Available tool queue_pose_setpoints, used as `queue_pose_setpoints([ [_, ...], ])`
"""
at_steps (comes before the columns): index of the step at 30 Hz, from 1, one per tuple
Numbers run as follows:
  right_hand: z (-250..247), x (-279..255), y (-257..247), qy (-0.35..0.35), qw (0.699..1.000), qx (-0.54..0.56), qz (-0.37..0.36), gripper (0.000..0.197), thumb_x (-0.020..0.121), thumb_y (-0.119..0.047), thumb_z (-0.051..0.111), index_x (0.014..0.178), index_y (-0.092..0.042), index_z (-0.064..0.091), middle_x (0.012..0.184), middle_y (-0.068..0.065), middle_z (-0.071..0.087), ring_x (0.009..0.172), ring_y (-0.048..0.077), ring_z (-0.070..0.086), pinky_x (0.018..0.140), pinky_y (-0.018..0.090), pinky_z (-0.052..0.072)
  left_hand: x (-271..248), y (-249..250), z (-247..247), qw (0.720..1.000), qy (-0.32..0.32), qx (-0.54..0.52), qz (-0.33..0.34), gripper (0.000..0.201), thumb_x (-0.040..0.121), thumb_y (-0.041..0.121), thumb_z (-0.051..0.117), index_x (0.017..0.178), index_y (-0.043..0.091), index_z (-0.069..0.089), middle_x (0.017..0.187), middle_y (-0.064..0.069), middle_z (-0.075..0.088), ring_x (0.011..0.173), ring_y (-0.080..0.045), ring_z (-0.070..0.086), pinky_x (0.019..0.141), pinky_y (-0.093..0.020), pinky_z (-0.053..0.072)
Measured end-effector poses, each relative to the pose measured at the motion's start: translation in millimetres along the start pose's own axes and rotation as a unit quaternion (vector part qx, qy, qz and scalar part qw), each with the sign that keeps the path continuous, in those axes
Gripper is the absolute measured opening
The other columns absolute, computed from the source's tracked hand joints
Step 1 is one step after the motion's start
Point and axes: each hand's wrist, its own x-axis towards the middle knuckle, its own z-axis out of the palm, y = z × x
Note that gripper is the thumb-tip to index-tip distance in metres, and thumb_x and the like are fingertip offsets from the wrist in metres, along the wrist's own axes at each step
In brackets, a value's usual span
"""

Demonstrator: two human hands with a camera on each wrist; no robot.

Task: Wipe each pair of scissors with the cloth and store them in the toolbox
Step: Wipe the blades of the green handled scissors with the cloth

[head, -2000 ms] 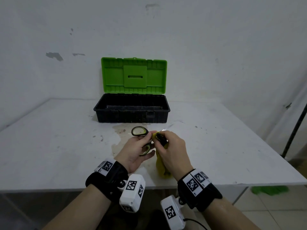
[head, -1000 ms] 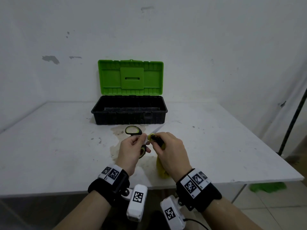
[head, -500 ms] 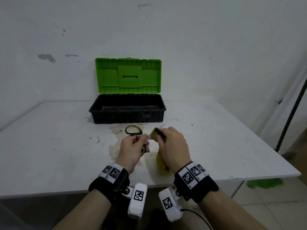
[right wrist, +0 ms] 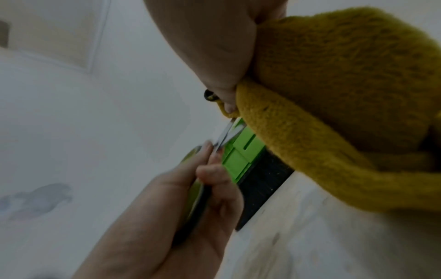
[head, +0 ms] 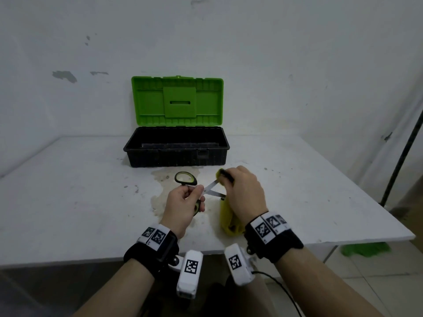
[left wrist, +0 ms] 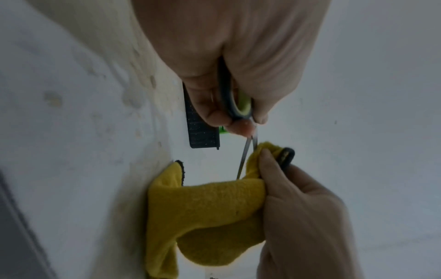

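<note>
The scissors have their blade tips hidden inside the yellow cloth, and one handle loop is covered by the left hand.

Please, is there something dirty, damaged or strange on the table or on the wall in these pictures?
Yes. The white table has a yellowish-brown stain in front of the open toolbox, under the scissors. The wall has grey patches of chipped paint. The toolbox itself stands straight.
</note>
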Motion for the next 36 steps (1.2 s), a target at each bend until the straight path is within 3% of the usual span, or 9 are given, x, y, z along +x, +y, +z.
queue_pose_setpoints([
  [3, -7.6, 10.8, 12.9, 0.038, 0.999, 0.020, 0.032, 0.023, 0.097, -0.037, 0.053, 0.098, -0.021, 0.069, 0.090, -0.005, 0.058, 0.080, 0.017, 0.058, 0.067, 0.033, 0.047, -0.8, -1.4, -2.1, 1.000, 0.004, -0.001, -0.002, 0.023, 0.098, 0.018, 0.061, 0.093, -0.004, 0.065, 0.067, -0.007, 0.061, 0.052, -0.014, 0.056, 0.054, -0.025, 0.050],
  [5, -9.4, 7.1, 8.7, 0.041, 0.999, 0.034, -0.002, 0.021, 0.096, -0.036, 0.054, 0.098, -0.022, 0.069, 0.090, -0.006, 0.059, 0.080, 0.014, 0.057, 0.068, 0.032, 0.049, 0.4, -0.8, -1.0, 1.000, 0.008, -0.003, -0.002, 0.022, 0.097, 0.018, 0.061, 0.093, -0.003, 0.065, 0.067, -0.006, 0.062, 0.053, -0.014, 0.057, 0.055, -0.026, 0.050],
  [9, -0.6, -13.7, -12.3, -0.019, 0.997, 0.012, -0.078, 0.019, 0.098, -0.035, 0.052, 0.102, -0.024, 0.067, 0.094, -0.007, 0.059, 0.082, 0.011, 0.055, 0.069, 0.028, 0.049, 1.7, 1.8, 4.4, 1.000, 0.004, -0.004, 0.009, 0.024, 0.098, 0.018, 0.060, 0.092, -0.005, 0.064, 0.067, -0.006, 0.061, 0.053, -0.015, 0.056, 0.055, -0.027, 0.049],
  [17, -5.9, 10.0, 12.0, 0.042, 0.998, 0.036, 0.021, 0.019, 0.097, -0.035, 0.053, 0.098, -0.021, 0.067, 0.093, -0.005, 0.060, 0.081, 0.018, 0.058, 0.069, 0.035, 0.050, -1.8, 0.4, -0.4, 1.000, 0.004, -0.006, 0.008, 0.020, 0.098, 0.016, 0.059, 0.089, -0.001, 0.065, 0.065, -0.005, 0.061, 0.051, -0.013, 0.055, 0.053, -0.024, 0.049],
  [20, -7.3, 2.5, 3.2, 0.025, 0.998, 0.039, -0.029, 0.016, 0.097, -0.032, 0.054, 0.099, -0.023, 0.067, 0.093, -0.007, 0.059, 0.080, 0.013, 0.055, 0.067, 0.029, 0.047, 0.3, 2.7, 0.1, 1.000, 0.006, -0.017, 0.003, 0.020, 0.098, 0.017, 0.060, 0.091, -0.001, 0.065, 0.065, -0.005, 0.061, 0.051, -0.013, 0.055, 0.054, -0.025, 0.049],
  [23, 0.1, -9.5, -5.0, -0.013, 0.998, 0.013, -0.068, 0.014, 0.097, -0.029, 0.053, 0.098, -0.023, 0.065, 0.094, -0.008, 0.059, 0.081, 0.012, 0.055, 0.067, 0.032, 0.049, 0.4, 3.6, 2.9, 1.000, -0.004, -0.018, 0.000, 0.021, 0.099, 0.017, 0.059, 0.092, -0.002, 0.065, 0.064, -0.005, 0.060, 0.051, -0.014, 0.054, 0.054, -0.025, 0.049],
  [29, -6.0, 2.4, 11.9, 0.043, 0.998, 0.049, 0.014, 0.012, 0.097, -0.029, 0.053, 0.089, -0.022, 0.058, 0.088, -0.007, 0.058, 0.078, 0.016, 0.056, 0.067, 0.039, 0.050, -3.2, 2.9, 1.4, 0.999, -0.006, -0.031, -0.012, 0.022, 0.099, 0.017, 0.058, 0.088, -0.001, 0.065, 0.061, -0.002, 0.060, 0.050, -0.012, 0.053, 0.051, -0.023, 0.047],
  [33, -4.3, -7.4, -1.0, 0.011, 0.998, 0.046, -0.052, 0.010, 0.096, -0.026, 0.054, 0.092, -0.022, 0.061, 0.089, -0.008, 0.059, 0.080, 0.014, 0.055, 0.067, 0.036, 0.050, 0.1, 4.0, 2.5, 0.999, 0.000, -0.038, -0.019, 0.023, 0.099, 0.018, 0.059, 0.092, -0.003, 0.065, 0.062, -0.001, 0.060, 0.050, -0.013, 0.053, 0.052, -0.023, 0.048],
  [36, 0.5, -11.0, -1.9, -0.014, 0.999, 0.009, -0.050, 0.009, 0.096, -0.024, 0.052, 0.091, -0.023, 0.060, 0.089, -0.008, 0.058, 0.080, 0.015, 0.055, 0.067, 0.038, 0.051, -0.8, 4.2, 4.1, 0.999, -0.012, -0.035, -0.014, 0.022, 0.099, 0.018, 0.058, 0.089, -0.002, 0.064, 0.062, -0.003, 0.060, 0.050, -0.013, 0.052, 0.051, -0.022, 0.047],
])
